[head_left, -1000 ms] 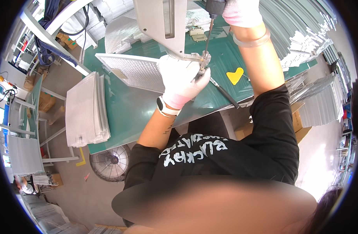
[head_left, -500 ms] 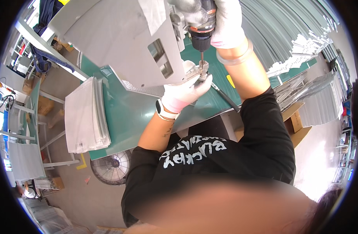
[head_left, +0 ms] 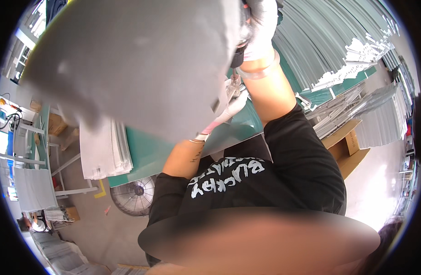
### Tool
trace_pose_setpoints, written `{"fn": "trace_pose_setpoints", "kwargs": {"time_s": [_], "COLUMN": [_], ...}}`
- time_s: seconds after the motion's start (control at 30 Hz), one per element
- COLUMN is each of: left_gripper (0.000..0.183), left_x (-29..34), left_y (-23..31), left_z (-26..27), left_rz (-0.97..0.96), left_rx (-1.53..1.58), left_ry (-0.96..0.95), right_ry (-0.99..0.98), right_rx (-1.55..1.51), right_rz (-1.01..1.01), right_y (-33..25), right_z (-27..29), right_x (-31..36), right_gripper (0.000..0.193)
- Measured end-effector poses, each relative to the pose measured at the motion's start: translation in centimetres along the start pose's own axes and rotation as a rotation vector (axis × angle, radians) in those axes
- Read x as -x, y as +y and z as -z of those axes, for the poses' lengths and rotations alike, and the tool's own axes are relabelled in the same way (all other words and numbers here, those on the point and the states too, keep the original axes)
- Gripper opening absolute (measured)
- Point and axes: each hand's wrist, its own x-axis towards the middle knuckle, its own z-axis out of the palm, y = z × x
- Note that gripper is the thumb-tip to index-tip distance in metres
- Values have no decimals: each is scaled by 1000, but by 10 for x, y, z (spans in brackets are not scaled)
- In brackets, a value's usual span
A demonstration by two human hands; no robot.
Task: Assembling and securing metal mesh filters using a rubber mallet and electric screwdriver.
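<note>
A large grey sheet-metal panel [head_left: 132,64], smeared by motion, tilts up close to the camera and covers much of the upper left. My right hand [head_left: 264,30], in a white glove, is closed round a power drill [head_left: 238,57], largely hidden by the panel's edge. The drill's bit points down at a small metal bracket [head_left: 234,85] by the panel's right edge. Under that bracket my left hand [head_left: 232,109], also gloved, is closed on it; the panel hides part of its fingers. A green-topped table [head_left: 148,153] lies beneath.
Thin white sheets [head_left: 105,151] are stacked at the table's left. Many long grey strips [head_left: 320,41] fill the far right, with a cardboard box [head_left: 345,146] on the near side. A floor fan [head_left: 135,195] stands below the table's near left edge.
The grey panel has swung up toward the camera and now hides more of my left hand and the drill. My right forearm has shifted left, the drill still in hand.
</note>
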Motion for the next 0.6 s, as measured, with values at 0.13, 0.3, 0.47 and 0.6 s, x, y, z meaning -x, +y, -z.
{"fn": "trace_pose_setpoints", "kwargs": {"time_s": [0.13, 0.3, 0.47, 0.6], "left_gripper": [15, 18, 17, 26], "left_x": [14, 11, 11, 37], "left_y": [-8, -5, -4, 14], "left_z": [-13, -11, 6, 40], "left_rz": [27, -122, -209, -188], "left_rx": [77, -4, -95, -116], "left_ry": [85, 201, 169, 28], "right_ry": [299, 478, 860, 738], "right_rx": [-503, -508, -165, -607], "right_rz": [-197, -125, 108, -26], "right_y": [4, -7, -47, -62], "right_z": [-23, -9, 17, 10], "right_x": [12, 18, -2, -1], "right_gripper": [60, 41, 17, 15]}}
